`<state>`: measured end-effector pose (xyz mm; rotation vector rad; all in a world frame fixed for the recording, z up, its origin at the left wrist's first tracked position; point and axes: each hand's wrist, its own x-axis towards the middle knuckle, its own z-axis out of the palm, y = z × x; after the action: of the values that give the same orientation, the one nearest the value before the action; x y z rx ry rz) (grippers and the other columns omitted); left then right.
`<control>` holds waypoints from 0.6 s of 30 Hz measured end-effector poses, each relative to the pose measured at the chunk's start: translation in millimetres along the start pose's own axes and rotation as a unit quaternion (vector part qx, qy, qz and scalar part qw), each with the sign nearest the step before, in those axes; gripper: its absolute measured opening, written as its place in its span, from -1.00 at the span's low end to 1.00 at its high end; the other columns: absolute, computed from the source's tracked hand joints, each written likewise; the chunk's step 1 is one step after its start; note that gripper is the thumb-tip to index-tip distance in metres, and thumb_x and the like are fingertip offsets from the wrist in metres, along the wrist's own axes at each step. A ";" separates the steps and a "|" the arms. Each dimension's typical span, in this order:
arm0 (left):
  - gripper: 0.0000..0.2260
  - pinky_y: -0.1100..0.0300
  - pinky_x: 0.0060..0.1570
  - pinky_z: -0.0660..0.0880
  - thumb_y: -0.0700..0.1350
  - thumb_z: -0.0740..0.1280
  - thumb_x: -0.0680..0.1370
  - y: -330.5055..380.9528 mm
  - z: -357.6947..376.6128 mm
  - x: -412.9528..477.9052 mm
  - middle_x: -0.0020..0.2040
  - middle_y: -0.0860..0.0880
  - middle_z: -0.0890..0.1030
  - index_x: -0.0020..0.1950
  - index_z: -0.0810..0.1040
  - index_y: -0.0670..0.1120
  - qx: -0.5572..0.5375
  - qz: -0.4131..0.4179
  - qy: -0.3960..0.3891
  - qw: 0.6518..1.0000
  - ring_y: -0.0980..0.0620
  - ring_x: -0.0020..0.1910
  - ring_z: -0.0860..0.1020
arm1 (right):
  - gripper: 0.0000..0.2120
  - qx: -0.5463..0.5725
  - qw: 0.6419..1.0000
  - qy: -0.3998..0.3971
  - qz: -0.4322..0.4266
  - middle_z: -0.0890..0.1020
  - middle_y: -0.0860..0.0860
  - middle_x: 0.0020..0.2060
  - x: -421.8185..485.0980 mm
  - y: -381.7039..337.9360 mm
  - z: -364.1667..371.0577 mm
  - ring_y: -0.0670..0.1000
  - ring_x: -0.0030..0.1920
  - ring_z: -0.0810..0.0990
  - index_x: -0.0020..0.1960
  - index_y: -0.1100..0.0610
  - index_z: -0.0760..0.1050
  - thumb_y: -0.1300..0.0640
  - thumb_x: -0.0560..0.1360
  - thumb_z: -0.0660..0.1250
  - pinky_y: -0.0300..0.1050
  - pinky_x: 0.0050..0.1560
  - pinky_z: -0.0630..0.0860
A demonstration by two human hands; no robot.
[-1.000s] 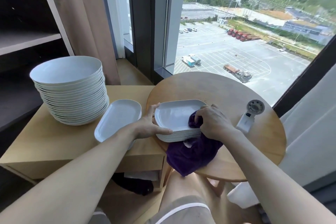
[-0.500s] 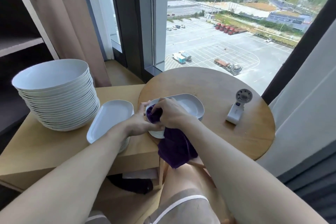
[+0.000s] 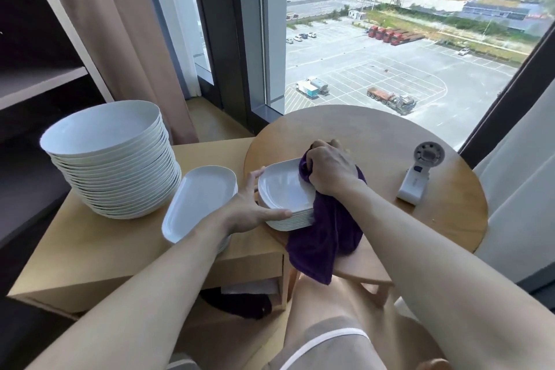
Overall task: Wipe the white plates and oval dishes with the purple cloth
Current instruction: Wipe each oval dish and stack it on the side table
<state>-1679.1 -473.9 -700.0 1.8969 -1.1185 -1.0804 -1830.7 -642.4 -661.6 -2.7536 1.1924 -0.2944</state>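
A stack of white oval dishes [image 3: 282, 194] stands on the near left part of the round wooden table [image 3: 387, 237]. My right hand [image 3: 330, 173] grips the bunched purple cloth [image 3: 326, 237] on the right half of the top dish; the cloth's loose end hangs over the table's front edge. My left hand [image 3: 250, 210] holds the stack at its left side, thumb along the front edge, fingers straight. A second oval dish stack [image 3: 199, 201] lies to the left on the low wooden cabinet [image 3: 90, 249]. A tall pile of round white plates [image 3: 112, 159] stands further left.
A small white handheld fan [image 3: 419, 174] lies on the right of the round table. A window and dark frame rise behind the table, a brown curtain and dark shelves at left, a white curtain at right. My knee is below the table edge.
My right hand swept the cloth from the right end of the top dish to the left end, then back to the right. My left hand kept holding the stack.
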 end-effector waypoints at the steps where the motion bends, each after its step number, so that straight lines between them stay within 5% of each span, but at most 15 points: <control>1: 0.16 0.05 0.39 0.41 0.31 0.64 0.19 -0.5 0.1 -0.2 0.46 0.09 0.31 0.58 -0.05 0.35 0.000 0.002 0.001 1.000 -0.03 0.41 0.41 | -0.80 -0.013 1.000 0.000 -0.006 0.56 -0.10 0.10 0.5 3.5 -1.2 0.12 0.16 0.39 -0.11 0.02 0.61 0.26 0.51 0.27 0.09 0.21 0.40; 9: 0.17 0.19 0.24 0.39 0.32 0.65 0.18 -5.2 1.2 0.6 0.42 0.11 0.32 0.57 -0.05 0.38 -0.012 0.006 0.008 1.000 0.01 0.38 0.41 | -0.70 -0.023 0.994 -0.073 -0.079 0.50 -0.18 -0.13 -7.8 36.7 -25.5 0.03 0.09 0.36 -0.38 -0.01 0.38 0.37 0.35 0.24 0.03 0.16 0.35; 13: 0.14 0.07 0.40 0.37 0.27 0.66 0.24 -6.0 3.2 1.0 0.51 0.05 0.29 0.59 -0.06 0.35 -0.007 0.010 0.014 1.000 -0.04 0.45 0.37 | -0.85 0.013 0.992 -0.110 -0.053 0.48 -0.21 -0.13 -25.0 45.3 -25.9 -0.07 0.08 0.29 -0.31 0.03 0.48 0.13 0.36 0.16 0.00 0.17 0.32; 16: 0.12 0.12 0.37 0.35 0.24 0.65 0.28 -5.4 3.7 0.9 0.54 0.03 0.27 0.60 -0.06 0.33 -0.002 0.012 0.020 1.000 -0.04 0.45 0.36 | -0.66 0.074 0.991 -0.110 -0.037 0.47 -0.20 -0.09 -39.9 43.6 -21.2 -0.07 0.12 0.33 -0.25 0.02 0.51 -0.06 0.44 0.00 -0.03 0.15 0.22; 18: 0.12 0.13 0.36 0.35 0.23 0.65 0.29 -5.3 4.0 1.1 0.54 0.03 0.27 0.60 -0.06 0.33 -0.004 0.015 0.021 1.000 -0.04 0.45 0.36 | -0.69 0.070 0.993 -0.083 -0.036 0.46 -0.22 -0.07 -49.3 37.4 -14.8 -0.07 0.10 0.33 -0.27 -0.05 0.43 -0.08 0.54 0.04 -0.05 0.13 0.19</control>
<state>-1680.5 -473.3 -706.5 1.8818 -1.1154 -1.0231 -1893.5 -632.3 -660.7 -2.6441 0.9933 -0.1460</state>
